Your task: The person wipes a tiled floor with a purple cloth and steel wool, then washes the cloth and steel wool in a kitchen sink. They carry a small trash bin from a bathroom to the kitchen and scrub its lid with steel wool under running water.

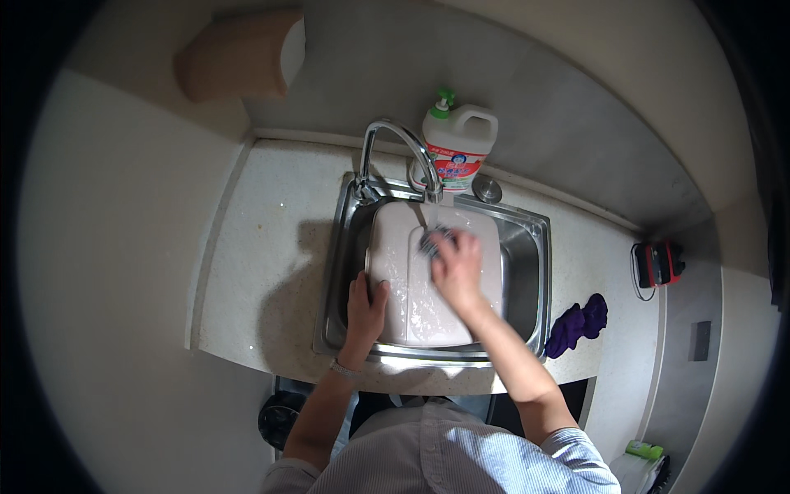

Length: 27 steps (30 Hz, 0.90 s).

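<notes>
A pale, rounded rectangular plastic board or lid [395, 247] lies wet over the stainless steel sink [523, 272], with suds on its lower part. My left hand [366, 309] grips its left edge, thumb on top. A dark scrubber, seemingly steel wool [428, 242], is pressed by my right hand [458, 265] against the board's upper middle; that hand is blurred. Water runs from the curved chrome faucet [401, 126] just above the scrubber. Whether the board rests on the sink's bottom cannot be seen.
Behind the sink stand a large white pump bottle [460, 133] of detergent and a round metal strainer or lid [487, 189]. A purple cloth [575, 326] lies right of the sink. A red and black device [658, 264] is farther right. A paper towel dispenser [237, 55] hangs upper left.
</notes>
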Motion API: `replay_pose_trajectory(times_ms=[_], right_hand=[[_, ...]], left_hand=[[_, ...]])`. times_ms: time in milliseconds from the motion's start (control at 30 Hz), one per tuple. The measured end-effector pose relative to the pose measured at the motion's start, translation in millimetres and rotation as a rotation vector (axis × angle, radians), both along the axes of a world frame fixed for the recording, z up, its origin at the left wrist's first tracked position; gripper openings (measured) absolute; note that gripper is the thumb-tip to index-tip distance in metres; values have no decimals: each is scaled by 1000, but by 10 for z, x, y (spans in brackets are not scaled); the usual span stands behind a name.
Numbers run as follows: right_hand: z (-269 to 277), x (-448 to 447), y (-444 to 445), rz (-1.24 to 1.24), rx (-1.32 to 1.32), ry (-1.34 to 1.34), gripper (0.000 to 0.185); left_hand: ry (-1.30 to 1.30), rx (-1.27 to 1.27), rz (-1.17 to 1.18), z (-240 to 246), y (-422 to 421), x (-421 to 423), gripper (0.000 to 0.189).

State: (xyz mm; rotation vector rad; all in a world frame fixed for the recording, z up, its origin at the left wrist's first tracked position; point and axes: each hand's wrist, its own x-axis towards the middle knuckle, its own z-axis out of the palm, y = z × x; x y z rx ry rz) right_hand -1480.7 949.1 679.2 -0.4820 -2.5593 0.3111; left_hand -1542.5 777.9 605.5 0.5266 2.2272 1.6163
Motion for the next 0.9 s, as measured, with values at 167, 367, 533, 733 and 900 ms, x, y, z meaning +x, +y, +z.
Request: replay_pose_trajectory(times_ms=[167,367,533,733,900], right_hand=[[-40,274,211,5,137,-98,40],[69,-83,-76,82,88,-54,34],[9,-308,432,-3,29,9,26],[25,-412,417,65,52,-87,26],[-82,-810,254,78,166,71,24]], left_hand=[[-5,43,22,76,24,39,65],[55,19,60,13,41,59,61],[21,65,22,81,75,82,59],[-9,18,23,168,47,51,59],[78,0,30,62,47,80,62]])
